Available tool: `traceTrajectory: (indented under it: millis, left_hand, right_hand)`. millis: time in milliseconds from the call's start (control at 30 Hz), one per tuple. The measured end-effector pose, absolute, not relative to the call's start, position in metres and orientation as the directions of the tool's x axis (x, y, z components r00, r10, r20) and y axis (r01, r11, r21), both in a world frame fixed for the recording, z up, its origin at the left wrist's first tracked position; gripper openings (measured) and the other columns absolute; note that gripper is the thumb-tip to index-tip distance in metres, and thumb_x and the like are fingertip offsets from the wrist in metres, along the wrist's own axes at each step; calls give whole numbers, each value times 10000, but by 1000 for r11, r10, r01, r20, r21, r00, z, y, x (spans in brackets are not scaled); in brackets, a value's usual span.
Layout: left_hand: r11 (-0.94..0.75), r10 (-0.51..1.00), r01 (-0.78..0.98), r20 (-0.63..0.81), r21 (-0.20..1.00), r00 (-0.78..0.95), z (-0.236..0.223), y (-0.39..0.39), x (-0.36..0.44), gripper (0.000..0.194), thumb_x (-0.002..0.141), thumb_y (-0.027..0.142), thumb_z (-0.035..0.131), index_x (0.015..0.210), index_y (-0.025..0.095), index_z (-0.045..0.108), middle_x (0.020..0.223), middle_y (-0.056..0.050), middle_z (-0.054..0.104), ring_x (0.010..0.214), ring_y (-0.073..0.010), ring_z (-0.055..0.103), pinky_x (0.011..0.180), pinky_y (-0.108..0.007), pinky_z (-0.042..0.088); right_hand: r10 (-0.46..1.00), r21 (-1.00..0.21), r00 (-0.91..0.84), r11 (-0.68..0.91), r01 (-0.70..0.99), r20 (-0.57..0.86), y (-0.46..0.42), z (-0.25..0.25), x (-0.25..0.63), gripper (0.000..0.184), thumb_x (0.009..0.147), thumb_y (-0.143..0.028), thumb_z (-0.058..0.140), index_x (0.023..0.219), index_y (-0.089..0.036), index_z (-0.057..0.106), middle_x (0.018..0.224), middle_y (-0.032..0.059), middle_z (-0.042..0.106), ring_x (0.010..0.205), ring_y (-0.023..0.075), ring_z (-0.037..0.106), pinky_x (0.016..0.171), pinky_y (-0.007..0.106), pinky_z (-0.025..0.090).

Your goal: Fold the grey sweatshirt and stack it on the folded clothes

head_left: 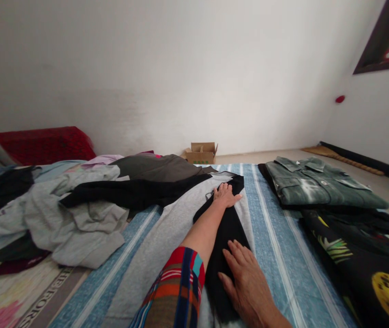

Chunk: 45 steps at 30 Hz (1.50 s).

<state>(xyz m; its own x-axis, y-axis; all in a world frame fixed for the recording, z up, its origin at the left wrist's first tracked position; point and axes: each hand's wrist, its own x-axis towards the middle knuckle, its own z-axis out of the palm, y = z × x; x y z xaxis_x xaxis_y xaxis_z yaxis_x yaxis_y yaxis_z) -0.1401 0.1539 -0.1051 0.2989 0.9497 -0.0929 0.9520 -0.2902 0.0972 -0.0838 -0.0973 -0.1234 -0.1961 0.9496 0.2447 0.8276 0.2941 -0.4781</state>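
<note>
You have soft, moderate daylight, diffuse across the pale wall (167,82), which dulls toward the upper left. Shadows under the clothes are faint; you get no harsh glare. Black fabric (226,237) loses fold detail. Edges stretch with wide-angle distortion; overall sharpness is slightly soft.

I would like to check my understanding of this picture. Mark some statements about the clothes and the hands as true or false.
1. The left hand lies on a black sleeve. True.
2. The right hand is inside the cardboard box. False: the right hand lies at the same sleeve, and the box is near the wall.
3. The green denim shirt is folded. True.
4. The striped cloth is red and yellow. False: the cloth is blue with white stripes.
5. The cardboard box is open. True.
</note>
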Motion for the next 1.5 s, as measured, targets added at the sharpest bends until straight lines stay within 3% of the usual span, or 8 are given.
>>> traceTrajectory:
  millis: [233, 467, 967, 1233, 1500]
  left_hand:
    - [-297, 949, 949, -78, 106, 306, -104, 152, -141, 756, 818, 689, 243, 1384, 191, 299, 1530, -113, 193, 1404, -270, 114, 1101, -524, 132]
    - [-334, 940, 935, -33, 115, 340, -100, 135, -144, 718, 864, 639, 175, 1383, 164, 318, 1540, -102, 170, 1416, -235, 80, 1131, -453, 88]
    - [-270, 952, 945, -93, 184, 290, -104, 107, -162, 734, 883, 595, 175, 1437, 116, 228, 1538, -130, 158, 1414, -250, 97, 1121, -472, 114]
    - [-331, 937, 930, -62, 160, 344, -92, 70, -180, 719, 884, 593, 212, 1419, 116, 270, 1536, -137, 163, 1414, -254, 94, 1128, -459, 98]
    - [-288, 946, 948, -113, 134, 303, -102, 45, -211, 795, 874, 644, 188, 1456, 104, 213, 1541, -137, 126, 1418, -253, 65, 1130, -464, 92]
  right_hand:
    - [948, -461, -208, 299, 835, 239, -97, -122, -83, 444, 835, -320, 541, 1252, -173, 583, 1378, 93, 471, 1295, 283, 397, 1065, 441, 330]
    - [931, -380, -268, 349, 857, 250, -98, -123, -82, 451, 845, -293, 511, 1265, -139, 568, 1375, 127, 471, 1284, 293, 410, 1042, 452, 355]
    - [924, -343, -285, 362, 867, 255, -97, -132, -80, 451, 873, -337, 487, 1271, -137, 563, 1379, 128, 467, 1289, 294, 402, 1046, 454, 356]
    - [921, -351, -287, 369, 861, 264, -99, -132, -78, 455, 883, -354, 471, 1267, -127, 566, 1376, 132, 470, 1285, 299, 405, 1050, 460, 347]
    - [919, -327, -288, 369, 870, 270, -99, -133, -78, 450, 890, -366, 465, 1262, -136, 571, 1377, 123, 471, 1293, 287, 398, 1056, 447, 342]
